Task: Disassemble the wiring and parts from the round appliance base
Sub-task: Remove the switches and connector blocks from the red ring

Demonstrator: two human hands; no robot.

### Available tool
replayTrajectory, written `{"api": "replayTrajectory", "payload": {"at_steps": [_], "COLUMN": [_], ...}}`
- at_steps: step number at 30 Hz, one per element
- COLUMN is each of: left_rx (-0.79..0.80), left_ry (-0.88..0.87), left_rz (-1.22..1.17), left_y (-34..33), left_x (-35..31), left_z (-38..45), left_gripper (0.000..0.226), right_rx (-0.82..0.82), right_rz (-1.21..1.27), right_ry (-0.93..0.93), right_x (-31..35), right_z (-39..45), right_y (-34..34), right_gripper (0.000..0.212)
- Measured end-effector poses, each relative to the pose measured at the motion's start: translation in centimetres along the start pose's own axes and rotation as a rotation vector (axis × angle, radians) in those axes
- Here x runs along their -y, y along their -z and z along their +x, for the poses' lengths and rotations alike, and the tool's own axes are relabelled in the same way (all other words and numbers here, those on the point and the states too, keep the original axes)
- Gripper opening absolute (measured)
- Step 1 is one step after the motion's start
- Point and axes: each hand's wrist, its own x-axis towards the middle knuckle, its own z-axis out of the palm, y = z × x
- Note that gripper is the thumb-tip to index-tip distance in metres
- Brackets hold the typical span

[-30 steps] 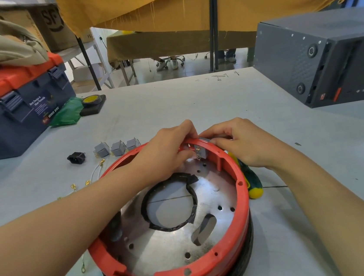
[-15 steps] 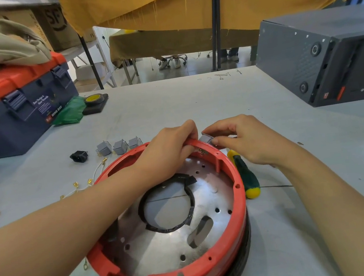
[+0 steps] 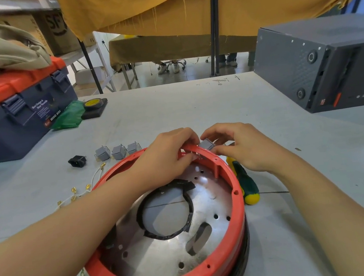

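Observation:
The round appliance base [image 3: 233,200] has a red plastic rim around a silver perforated plate with a black-edged centre hole, and lies in front of me. My left hand [image 3: 167,155] grips the far part of the red rim, fingers curled over it. My right hand [image 3: 234,145] pinches a small grey switch [image 3: 206,145] just outside the rim's far edge. Three removed grey switches [image 3: 118,151] and a black power socket [image 3: 77,160] lie in a row left of the base. White wires with brass terminals [image 3: 85,189] lie beside them.
A green and yellow screwdriver [image 3: 246,185] lies against the base's right side. A blue and orange toolbox [image 3: 14,111] stands at the far left, with a green bag [image 3: 67,116] and yellow tape roll [image 3: 93,103] next to it. A dark grey computer case [image 3: 318,65] sits far right.
The grey switch has come out from inside the rim and now sits outside its far edge in my right hand. My left hand stays on the rim.

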Motion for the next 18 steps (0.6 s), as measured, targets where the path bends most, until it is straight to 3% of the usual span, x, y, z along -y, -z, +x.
{"api": "replayTrajectory", "payload": {"at_steps": [6, 9, 13, 18], "left_rx": [-0.006, 0.000, -0.070, -0.028], "left_ry": [0.008, 0.079, 0.184, 0.248], "left_rz": [-0.042, -0.205, -0.378, -0.517], "left_y": [0.5, 1.1, 2.3, 3.0], "left_x": [-0.2, -0.3, -0.3, 0.0], "left_z": [0.0, 0.0, 0.8, 1.7], "left_gripper": [0.026, 0.035, 0.033, 0.026], "right_rx": [-0.135, -0.216, -0.276, -0.272], "right_rz": [0.097, 0.180, 0.260, 0.345], "right_ry": [-0.010, 0.025, 0.103, 0.159], "right_x": [0.1, 0.5, 1.3, 1.8], "right_z": [0.0, 0.1, 0.0, -0.2], "right_y": [0.2, 0.2, -0.8, -1.9], "right_gripper": [0.027, 0.029, 0.035, 0.039]}}
